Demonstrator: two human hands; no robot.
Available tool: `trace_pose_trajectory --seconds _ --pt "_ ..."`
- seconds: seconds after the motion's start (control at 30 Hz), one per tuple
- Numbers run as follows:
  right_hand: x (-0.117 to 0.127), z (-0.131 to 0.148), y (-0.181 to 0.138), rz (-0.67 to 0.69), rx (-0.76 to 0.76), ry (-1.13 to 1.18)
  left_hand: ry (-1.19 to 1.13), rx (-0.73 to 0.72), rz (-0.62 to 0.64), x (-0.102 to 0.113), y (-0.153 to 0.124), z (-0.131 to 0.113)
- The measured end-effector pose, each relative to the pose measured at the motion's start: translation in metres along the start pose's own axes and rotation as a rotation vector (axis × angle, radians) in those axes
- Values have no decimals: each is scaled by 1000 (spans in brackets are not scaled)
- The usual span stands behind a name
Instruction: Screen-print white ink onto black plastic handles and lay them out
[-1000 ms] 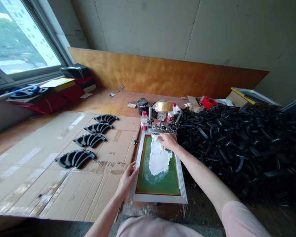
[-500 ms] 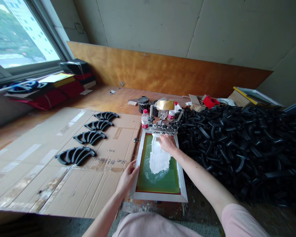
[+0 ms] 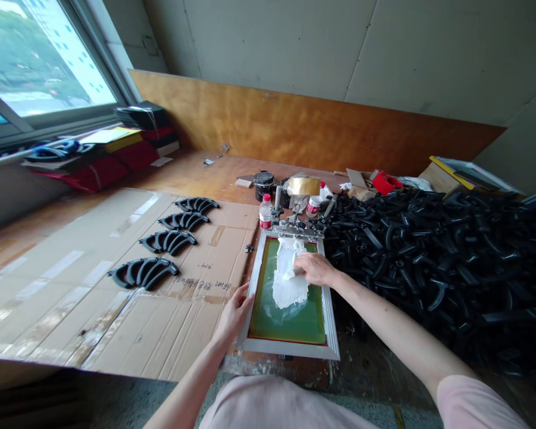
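A screen-printing frame (image 3: pixel 290 348) with silver edges and a green mesh lies in front of me. Thick white ink (image 3: pixel 289 293) covers the middle and far part of the mesh. My right hand (image 3: pixel 316 269) is closed on a small scraper (image 3: pixel 291 271), smeared white and mostly hidden by the fingers, over the ink. At the frame's left side, my left hand (image 3: pixel 237 307) grips the edge. A metal hinge clamp (image 3: pixel 298 229) holds the frame's far end.
Black curved plastic parts (image 3: pixel 145 273) stand in a row on flattened cardboard (image 3: pixel 192 333) to the left. On the right is a big heap of black parts (image 3: pixel 411 256). A red-capped bottle (image 3: pixel 265 211), a black tub (image 3: pixel 263 185) and a tape roll (image 3: pixel 304 186) stand beyond the clamp.
My right hand has come toward me from the frame's far end, drawing the scraper through the white ink. My left hand stays at the frame's left edge. The view has shifted slightly.
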State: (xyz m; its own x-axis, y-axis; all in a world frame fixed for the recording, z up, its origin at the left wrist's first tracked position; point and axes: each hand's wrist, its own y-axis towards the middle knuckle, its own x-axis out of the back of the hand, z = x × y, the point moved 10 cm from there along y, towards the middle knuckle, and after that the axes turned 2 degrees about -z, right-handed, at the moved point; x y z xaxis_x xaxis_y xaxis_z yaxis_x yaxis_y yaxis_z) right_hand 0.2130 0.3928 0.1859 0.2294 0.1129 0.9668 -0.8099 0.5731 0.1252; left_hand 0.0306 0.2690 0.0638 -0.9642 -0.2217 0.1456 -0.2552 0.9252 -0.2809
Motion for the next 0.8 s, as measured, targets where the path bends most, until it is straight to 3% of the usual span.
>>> trace_pose_trajectory --seconds 0.17,0.3,0.47,0.57,0.63,0.73,0.8 --pt "-2 -2 0 -208 -82 -96 -8 7 -13 2 1 3" --pt "-14 9 -17 -151 -2 -29 -40 18 -33 2 0 1" --pt "22 -25 22 -163 -210 76 -117 54 -10 1 -9 -20" --pt "52 -60 44 -166 -373 59 -153 76 20 6 -19 -49" --pt "76 -90 35 -243 -464 64 -167 48 25 10 -21 -78" --pt "97 -137 -15 -444 -675 84 -208 -115 -39 19 -12 -136" --pt "80 -153 -54 -458 -829 101 -256 -259 -85 22 -1 -179"
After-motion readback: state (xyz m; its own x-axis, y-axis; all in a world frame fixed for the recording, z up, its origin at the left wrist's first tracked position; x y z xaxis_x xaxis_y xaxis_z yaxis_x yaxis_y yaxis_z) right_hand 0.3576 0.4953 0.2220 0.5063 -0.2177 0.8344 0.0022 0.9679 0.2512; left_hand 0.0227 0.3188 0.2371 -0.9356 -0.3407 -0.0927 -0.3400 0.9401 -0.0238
